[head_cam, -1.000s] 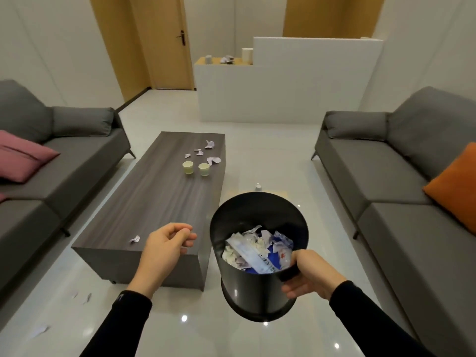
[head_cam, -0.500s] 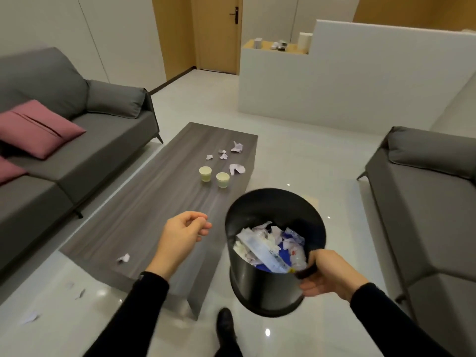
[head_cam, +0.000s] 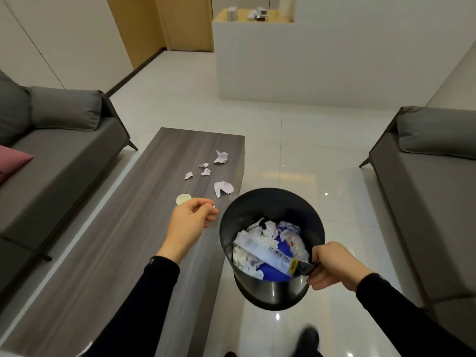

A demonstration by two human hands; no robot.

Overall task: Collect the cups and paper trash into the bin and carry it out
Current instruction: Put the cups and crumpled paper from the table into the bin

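Black bin (head_cam: 270, 210), grey wood-grain table (head_cam: 144, 228)

A grey sofa (head_cam: 64, 155) sits at nine o'clock, another sofa (head_cam: 432, 181) at three, and a white counter (head_cam: 322, 60) at twelve.

You face a dark wood-grain table (head_cam: 144, 228) standing on a glossy tiled floor (head_cam: 296, 150). On the table's far right part lie five crumpled paper scraps (head_cam: 223, 188), loosely grouped. Nearer you, just beside them, stands one pale cup (head_cam: 183, 198). A second cup is mostly hidden.
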